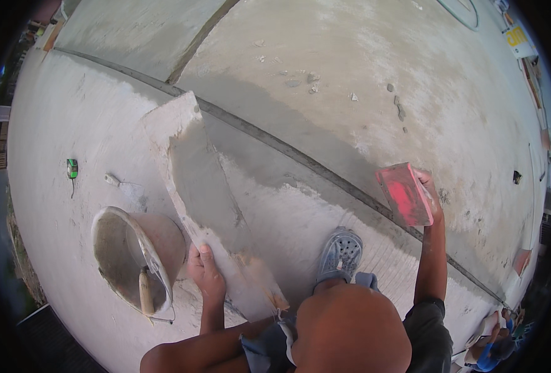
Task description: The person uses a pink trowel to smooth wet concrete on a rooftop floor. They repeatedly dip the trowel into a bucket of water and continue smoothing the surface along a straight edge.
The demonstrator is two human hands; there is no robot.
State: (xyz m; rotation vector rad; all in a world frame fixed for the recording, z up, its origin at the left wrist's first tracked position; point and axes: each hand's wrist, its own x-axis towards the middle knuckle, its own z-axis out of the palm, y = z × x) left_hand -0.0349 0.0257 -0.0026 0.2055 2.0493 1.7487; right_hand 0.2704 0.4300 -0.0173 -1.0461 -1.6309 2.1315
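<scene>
My left hand (207, 273) is closed on the edge of a long flat board (204, 180), thumb on top. Wet grey mortar is spread over the board, which slants across the floor in front of me. Out to the right, my right hand (432, 196) grips a red plastering float (406, 196). Its face is smeared with grey, and it is tilted near a dark groove (300, 163) in the concrete. Left of the board, a mortar-crusted bucket (163, 239) leans over, with a wooden-handled tool (145, 292) in it.
A green tape measure (72, 168) and a pale-handled trowel (123, 185) lie left on the concrete. Crumbs of mortar (313, 78) are scattered beyond the groove. My grey clog (341, 252) stands between my hands. Another person (496, 348) crouches at the lower right.
</scene>
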